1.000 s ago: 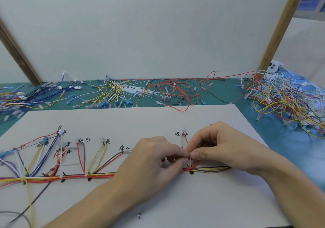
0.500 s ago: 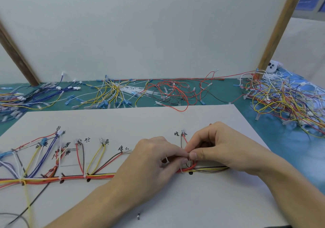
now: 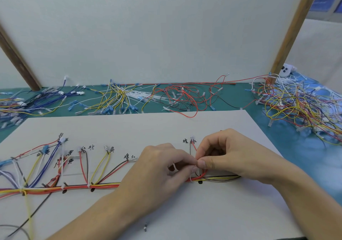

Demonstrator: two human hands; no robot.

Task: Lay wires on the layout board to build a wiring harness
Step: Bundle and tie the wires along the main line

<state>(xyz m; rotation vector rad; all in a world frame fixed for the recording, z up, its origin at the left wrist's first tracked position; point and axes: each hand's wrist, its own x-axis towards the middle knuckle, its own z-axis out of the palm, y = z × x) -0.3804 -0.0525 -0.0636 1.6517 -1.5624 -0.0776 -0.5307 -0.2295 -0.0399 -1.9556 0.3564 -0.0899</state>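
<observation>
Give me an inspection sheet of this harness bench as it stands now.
Surface: white layout board with handwritten labels, lying on a green mat.
Job's things: wire bundle running along the board, branches fanning up to connectors.
Clutter: small dark part near the board's front edge.
Grippers: left hand and right hand pinch a white tie at the bundle.
Cables: loose wire piles on the mat.
Surroundings: white backboard, wooden posts.
</observation>
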